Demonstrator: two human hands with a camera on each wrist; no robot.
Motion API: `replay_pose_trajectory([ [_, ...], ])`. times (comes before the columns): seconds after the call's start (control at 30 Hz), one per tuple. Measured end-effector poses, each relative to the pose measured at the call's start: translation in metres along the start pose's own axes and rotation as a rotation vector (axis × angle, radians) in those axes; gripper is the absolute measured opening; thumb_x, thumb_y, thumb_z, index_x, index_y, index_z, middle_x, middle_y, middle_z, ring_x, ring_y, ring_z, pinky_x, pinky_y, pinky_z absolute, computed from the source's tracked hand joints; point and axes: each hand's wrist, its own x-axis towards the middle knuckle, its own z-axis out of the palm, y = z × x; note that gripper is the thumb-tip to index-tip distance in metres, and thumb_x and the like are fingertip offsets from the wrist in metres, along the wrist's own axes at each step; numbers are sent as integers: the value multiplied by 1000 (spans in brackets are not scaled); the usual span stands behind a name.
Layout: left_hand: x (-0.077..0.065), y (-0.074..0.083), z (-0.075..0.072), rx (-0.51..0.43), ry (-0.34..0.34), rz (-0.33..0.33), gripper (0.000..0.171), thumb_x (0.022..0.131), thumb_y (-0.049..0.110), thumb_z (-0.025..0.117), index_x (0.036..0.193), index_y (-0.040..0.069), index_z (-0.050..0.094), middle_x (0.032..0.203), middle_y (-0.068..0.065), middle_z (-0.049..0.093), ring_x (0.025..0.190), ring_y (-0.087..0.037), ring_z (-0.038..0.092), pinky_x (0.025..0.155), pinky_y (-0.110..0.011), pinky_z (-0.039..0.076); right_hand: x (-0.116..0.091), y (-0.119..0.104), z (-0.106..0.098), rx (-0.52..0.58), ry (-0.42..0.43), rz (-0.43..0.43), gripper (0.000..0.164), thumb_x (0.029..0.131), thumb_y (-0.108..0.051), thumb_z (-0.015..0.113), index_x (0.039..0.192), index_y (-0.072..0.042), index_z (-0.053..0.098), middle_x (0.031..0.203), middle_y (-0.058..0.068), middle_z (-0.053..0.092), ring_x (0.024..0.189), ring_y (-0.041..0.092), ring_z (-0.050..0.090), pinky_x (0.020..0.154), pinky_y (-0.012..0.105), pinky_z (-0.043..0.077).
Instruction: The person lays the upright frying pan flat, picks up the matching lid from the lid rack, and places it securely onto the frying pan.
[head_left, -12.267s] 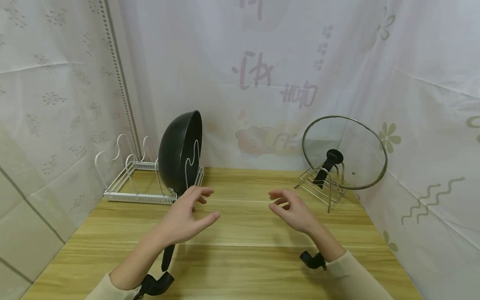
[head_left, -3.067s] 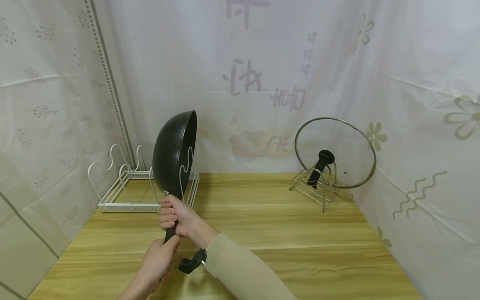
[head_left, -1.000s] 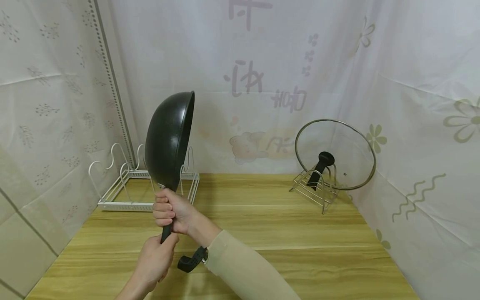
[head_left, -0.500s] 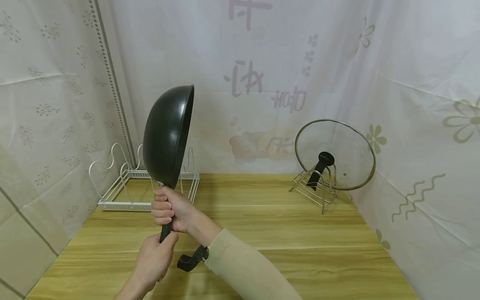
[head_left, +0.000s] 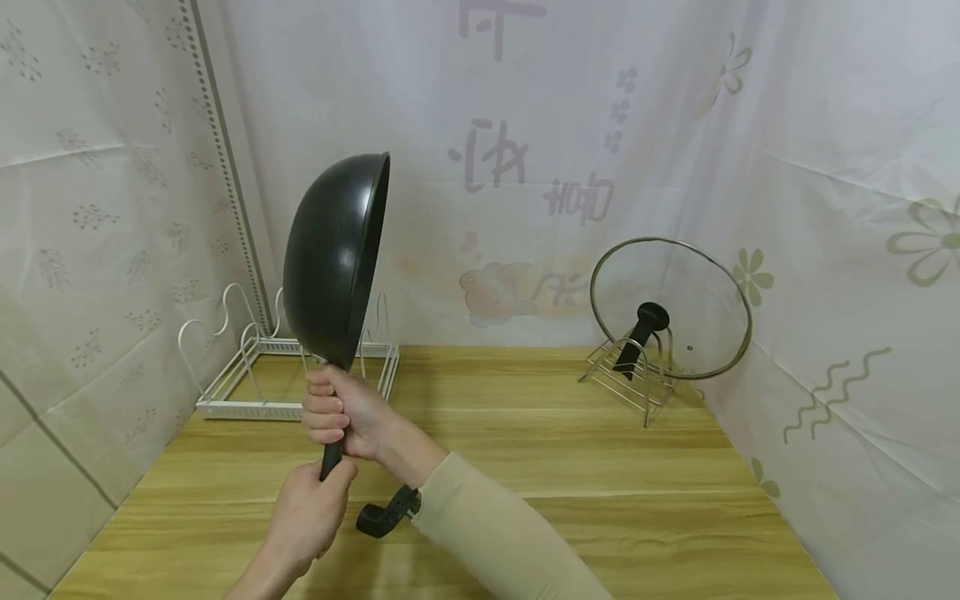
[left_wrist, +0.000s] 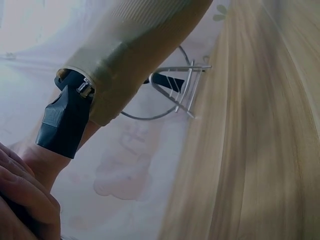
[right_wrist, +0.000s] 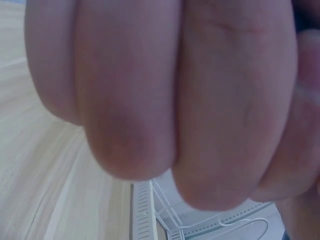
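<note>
A black wok (head_left: 326,258) stands upright in the air in the head view, its bowl on edge with the open side facing right. My right hand (head_left: 341,412) grips its handle just below the bowl, fingers curled round it. Lower on the same handle, my left hand (head_left: 307,508) holds on, thumb on top; the handle's end is hidden inside it. Behind the wok is a white wire pan rack (head_left: 247,410), partly covered by the bowl and right hand. Close-up curled fingers (right_wrist: 125,100) fill much of the right wrist view.
At the right, a glass lid (head_left: 697,300) with a black knob leans in a small wire stand (head_left: 647,400). Both stand on a wooden table (head_left: 540,467) enclosed by patterned white curtains (head_left: 465,100). A black wrist mount (head_left: 386,512) sits below the right forearm.
Both hands, first apart and holding nothing, came to grip the wok's handle. The wok has risen out of the rack and is still moving slightly upward.
</note>
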Motion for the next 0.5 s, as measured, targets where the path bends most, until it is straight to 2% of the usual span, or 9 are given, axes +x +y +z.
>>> replay_pose_trajectory([
  [0.5, -2, 7, 0, -4, 1, 6, 44, 104, 19, 53, 62, 15, 43, 46, 8, 37, 36, -7, 30, 35, -22, 27, -5, -7, 5, -45, 20, -12, 49, 114, -28, 39, 65, -28, 31, 50, -18, 34, 38, -4, 34, 40, 13, 26],
])
